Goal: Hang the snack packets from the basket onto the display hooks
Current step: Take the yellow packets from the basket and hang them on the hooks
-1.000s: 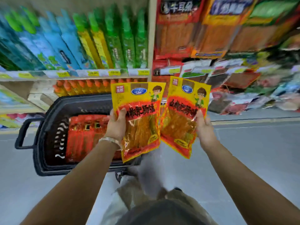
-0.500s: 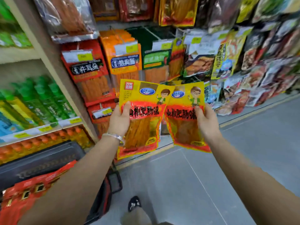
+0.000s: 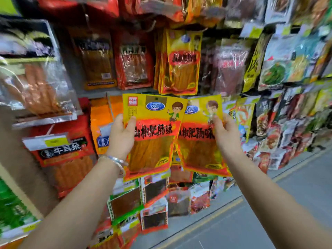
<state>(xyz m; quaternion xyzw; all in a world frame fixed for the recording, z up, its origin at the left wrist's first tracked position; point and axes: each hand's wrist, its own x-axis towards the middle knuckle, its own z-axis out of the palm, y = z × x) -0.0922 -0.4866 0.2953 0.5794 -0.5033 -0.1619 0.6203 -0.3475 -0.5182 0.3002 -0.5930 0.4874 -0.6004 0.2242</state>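
My left hand (image 3: 120, 136) grips a yellow and red snack packet (image 3: 152, 141) by its left edge, thumb on the front. My right hand (image 3: 226, 135) grips a second matching packet (image 3: 197, 141) by its right edge. The two packets are held upright side by side, the left one overlapping the right. Straight above them a stack of the same yellow packets (image 3: 181, 63) hangs on the display; its hook is hidden by blur. The basket is out of view.
Hanging snack packets fill the display wall: red and orange packs (image 3: 134, 63) to the left, dark and green packs (image 3: 269, 72) to the right, smaller packs (image 3: 154, 203) below my hands. Grey floor (image 3: 269, 212) runs along the lower right.
The view has swung up and to the right from the basket on the floor to the display wall. Both hands have lifted the two packets toward the hanging yellow stack.
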